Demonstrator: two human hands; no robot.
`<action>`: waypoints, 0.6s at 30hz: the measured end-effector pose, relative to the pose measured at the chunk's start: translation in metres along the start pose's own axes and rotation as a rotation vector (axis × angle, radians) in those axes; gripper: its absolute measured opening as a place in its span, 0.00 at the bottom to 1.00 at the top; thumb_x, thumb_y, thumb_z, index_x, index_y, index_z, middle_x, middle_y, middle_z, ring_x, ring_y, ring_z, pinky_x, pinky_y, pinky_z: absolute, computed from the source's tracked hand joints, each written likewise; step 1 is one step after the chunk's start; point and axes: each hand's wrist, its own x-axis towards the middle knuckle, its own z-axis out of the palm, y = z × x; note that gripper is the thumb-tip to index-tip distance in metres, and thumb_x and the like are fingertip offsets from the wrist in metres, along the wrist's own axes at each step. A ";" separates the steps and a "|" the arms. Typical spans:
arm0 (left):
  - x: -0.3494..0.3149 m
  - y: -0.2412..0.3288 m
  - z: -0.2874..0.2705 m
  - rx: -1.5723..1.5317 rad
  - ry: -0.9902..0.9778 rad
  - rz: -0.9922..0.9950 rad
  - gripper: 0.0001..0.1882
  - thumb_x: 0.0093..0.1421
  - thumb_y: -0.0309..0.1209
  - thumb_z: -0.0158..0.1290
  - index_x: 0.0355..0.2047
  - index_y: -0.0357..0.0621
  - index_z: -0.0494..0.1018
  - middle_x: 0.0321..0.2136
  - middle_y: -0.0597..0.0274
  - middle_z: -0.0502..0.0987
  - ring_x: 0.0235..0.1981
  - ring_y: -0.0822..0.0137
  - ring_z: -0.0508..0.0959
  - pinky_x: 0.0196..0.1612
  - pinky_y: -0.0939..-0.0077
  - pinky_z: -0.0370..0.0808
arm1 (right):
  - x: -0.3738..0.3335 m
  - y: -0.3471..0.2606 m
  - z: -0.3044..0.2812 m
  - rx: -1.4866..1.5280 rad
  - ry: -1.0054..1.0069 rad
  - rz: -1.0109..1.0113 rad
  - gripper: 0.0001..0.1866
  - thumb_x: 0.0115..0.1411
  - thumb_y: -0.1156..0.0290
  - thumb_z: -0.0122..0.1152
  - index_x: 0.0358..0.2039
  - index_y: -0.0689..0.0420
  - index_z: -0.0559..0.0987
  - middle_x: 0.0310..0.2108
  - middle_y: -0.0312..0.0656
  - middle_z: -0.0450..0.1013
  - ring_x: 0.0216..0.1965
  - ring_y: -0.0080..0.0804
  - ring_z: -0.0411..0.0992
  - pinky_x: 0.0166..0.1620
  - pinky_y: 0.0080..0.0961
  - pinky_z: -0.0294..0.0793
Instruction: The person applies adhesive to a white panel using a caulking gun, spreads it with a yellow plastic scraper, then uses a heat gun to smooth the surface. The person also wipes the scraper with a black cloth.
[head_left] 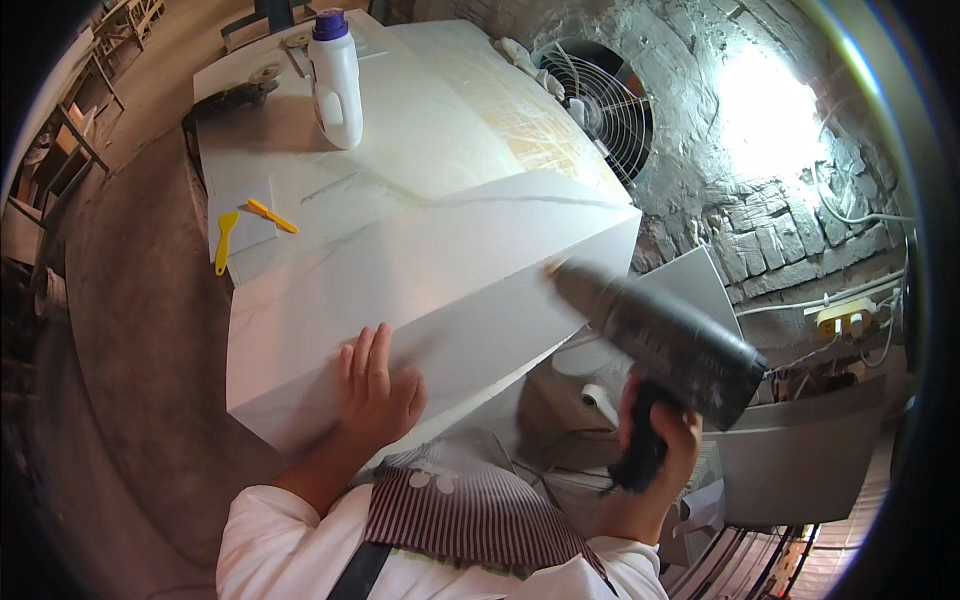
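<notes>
1 heat gun [680, 345] in the right hand [677, 447]

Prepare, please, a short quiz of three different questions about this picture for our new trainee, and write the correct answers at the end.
1. Multiple choice: what does the right hand hold?
A) a yellow scraper
B) a dark pistol-grip tool
C) an orange scraper

2. True or false: the left hand rests on the white marbled panel.

3. Fill in the missing word: the white bottle has a ____ cap.

Key: 1. B; 2. True; 3. purple.
</notes>
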 end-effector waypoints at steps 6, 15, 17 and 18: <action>0.001 -0.001 0.000 -0.019 0.000 -0.008 0.06 0.54 0.34 0.52 0.27 0.47 0.68 0.54 0.35 0.66 0.56 0.39 0.67 0.59 0.41 0.60 | 0.020 -0.003 -0.012 -0.002 0.005 0.124 0.26 0.48 0.69 0.66 0.45 0.69 0.71 0.30 0.47 0.72 0.20 0.29 0.71 0.19 0.20 0.67; 0.002 0.002 -0.002 -0.033 -0.023 -0.005 0.07 0.53 0.34 0.53 0.29 0.46 0.68 0.54 0.36 0.66 0.56 0.39 0.68 0.59 0.40 0.60 | 0.040 0.013 0.005 -0.178 0.132 -0.049 0.23 0.53 0.66 0.62 0.44 0.70 0.71 0.31 0.46 0.72 0.23 0.27 0.71 0.20 0.17 0.67; 0.000 0.000 -0.001 -0.016 -0.011 -0.012 0.07 0.53 0.34 0.53 0.28 0.46 0.68 0.54 0.36 0.66 0.56 0.39 0.67 0.59 0.40 0.60 | 0.030 0.003 0.003 -0.040 0.013 0.105 0.24 0.52 0.68 0.63 0.44 0.71 0.71 0.30 0.47 0.72 0.22 0.29 0.71 0.21 0.19 0.68; -0.001 -0.002 0.000 -0.008 0.000 -0.009 0.07 0.53 0.34 0.53 0.26 0.46 0.68 0.55 0.36 0.66 0.56 0.39 0.67 0.59 0.40 0.60 | 0.025 -0.002 -0.001 0.052 -0.125 0.186 0.23 0.52 0.68 0.63 0.44 0.70 0.71 0.31 0.46 0.72 0.22 0.29 0.71 0.21 0.20 0.68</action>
